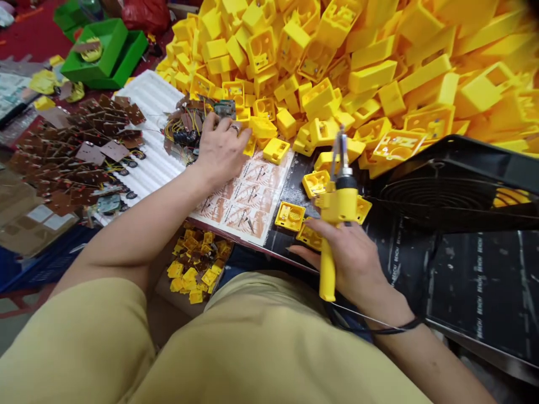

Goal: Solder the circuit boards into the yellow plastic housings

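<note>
My left hand (223,147) reaches palm down over a heap of wired circuit boards (185,126), beside the pile of yellow plastic housings. Its fingers are bent and spread apart; their tips are partly hidden, and a greenish board (225,108) lies just beyond them. In my right hand (356,252) is a yellow soldering gun (337,210), held upright by its handle with the metal tip pointing up and away. Several small open yellow housings, one of them a square case (290,216), lie on the black mat around the gun. A cable hangs below its handle.
A big pile of yellow housings (320,101) covers the back. At right stands a black fan (442,185). Brown circuit boards (76,151) lie on white foam (154,101) at left, near green trays (99,53). Below the table edge is a box of yellow parts (197,269).
</note>
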Available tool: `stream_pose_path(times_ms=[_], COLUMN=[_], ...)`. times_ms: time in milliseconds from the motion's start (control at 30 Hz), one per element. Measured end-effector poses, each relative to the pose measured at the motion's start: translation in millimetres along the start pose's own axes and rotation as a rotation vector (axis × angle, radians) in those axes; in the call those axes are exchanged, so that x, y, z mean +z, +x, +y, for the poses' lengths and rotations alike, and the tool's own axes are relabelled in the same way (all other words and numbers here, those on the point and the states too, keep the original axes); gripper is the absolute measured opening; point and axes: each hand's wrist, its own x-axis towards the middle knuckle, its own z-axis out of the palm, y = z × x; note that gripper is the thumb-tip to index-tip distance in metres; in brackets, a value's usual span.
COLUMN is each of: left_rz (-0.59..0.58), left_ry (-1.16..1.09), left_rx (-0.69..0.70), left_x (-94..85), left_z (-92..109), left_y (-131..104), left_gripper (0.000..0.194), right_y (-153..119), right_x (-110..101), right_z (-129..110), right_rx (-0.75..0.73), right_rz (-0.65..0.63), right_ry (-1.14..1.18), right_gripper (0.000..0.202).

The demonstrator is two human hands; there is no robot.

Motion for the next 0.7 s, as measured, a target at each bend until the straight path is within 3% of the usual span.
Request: stream_pose_path(times_ms=[67,167,267,367,467,567,700], left_rz=[-0.001,0.004,-0.067,-0.094,-0.067,0.011,-0.02], left_ry=[0.064,0.027,0.0,-0.038,-0.097,-0.011,0.07], left_rx=[0.031,0.118,0.217,0.262,0.286,0.091,-0.053], left_x=[-8.0,-12.9,-2.1,7.8,3.2,-5.8,-1.7], left_z=[4,26,49,62,55,28,-1], left_y=[-6,-35,-67,-84,-77,-50,-20], left_gripper=[0.044,0.06,0.06,0.081,0.076,0.052,0.054], right_y=[9,14,8,0,-4,-6,-9], right_x=[8,13,6,-4,-9,-7,-3], right_z=[-4,-4,0,5,7,8,11], right_rx=[-0.012,-0.034,-0.066,-0.094,-0.106,-0.105,-0.102], right_rz=[-0.02,-0.041,-0.059,-0.087,-0.098,-0.085,-0.05], right_ry=[0.001,0.012,0.044,0.067,0.078,0.085,0.092], right_gripper=[0.031,0.025,0.023,0.029,0.031,0.027,0.03])
